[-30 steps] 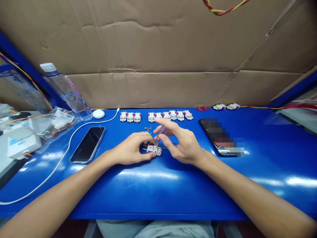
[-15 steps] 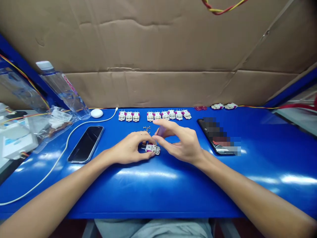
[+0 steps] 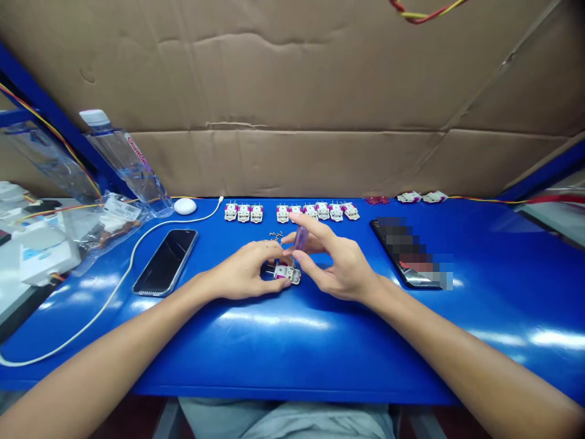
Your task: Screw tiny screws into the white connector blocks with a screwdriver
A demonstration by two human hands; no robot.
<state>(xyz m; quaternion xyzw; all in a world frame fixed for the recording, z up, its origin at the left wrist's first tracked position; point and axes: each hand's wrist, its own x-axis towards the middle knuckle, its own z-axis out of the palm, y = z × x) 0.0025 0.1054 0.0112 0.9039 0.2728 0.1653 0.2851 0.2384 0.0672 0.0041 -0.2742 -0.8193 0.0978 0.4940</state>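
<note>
Blue bench (image 3: 292,356) under bright glare, and the left hand (image 3: 242,274) was curled closed around a white-and-pink plug (image 3: 287,274), held low against the bench top! The right hand (image 3: 340,265) pinched a screwdriver (image 3: 300,239) with a clear purple handle, its shaft angled down onto the plug. Just beyond lay loose screws (image 3: 275,235), then a row of matching plugs (image 3: 320,211).

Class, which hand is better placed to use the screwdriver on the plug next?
Right, probably: the right hand holds the screwdriver, its tip at the plug, while the left hand grips the plug.
</note>
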